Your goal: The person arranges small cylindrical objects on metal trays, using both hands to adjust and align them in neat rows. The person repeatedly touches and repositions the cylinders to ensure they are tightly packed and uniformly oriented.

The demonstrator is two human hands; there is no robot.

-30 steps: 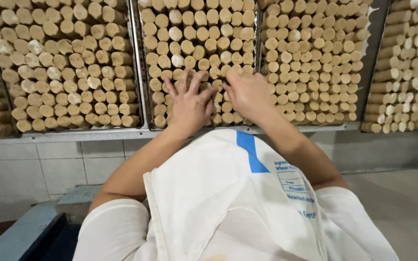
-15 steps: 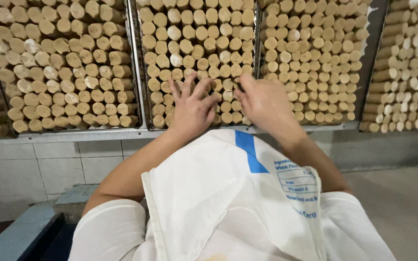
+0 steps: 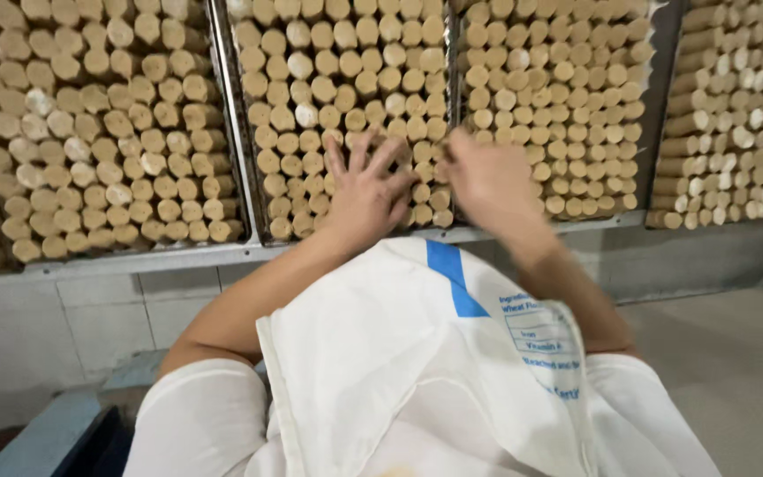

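My left hand (image 3: 366, 187) lies flat with fingers spread against the ends of pale tan cylindrical rolls (image 3: 337, 79) stacked in the middle metal-framed rack. My right hand (image 3: 486, 177) is blurred, fingers curled, at the rack's lower right beside the upright metal divider (image 3: 454, 115); whether it holds a roll cannot be told. A white woven sack (image 3: 417, 371) with a blue stripe and blue print lies across my lap under both forearms.
More racks of the same rolls stand at left (image 3: 90, 132), right (image 3: 558, 106) and far right (image 3: 744, 106), on a metal ledge (image 3: 178, 256) over a white tiled wall (image 3: 64, 327). A blue bench edge (image 3: 55, 433) shows lower left, grey floor (image 3: 735, 353) lower right.
Both hands have stayed on the middle rack's lower rolls. My right hand has drawn its fingers in and shifted slightly right; the view has tilted a little.
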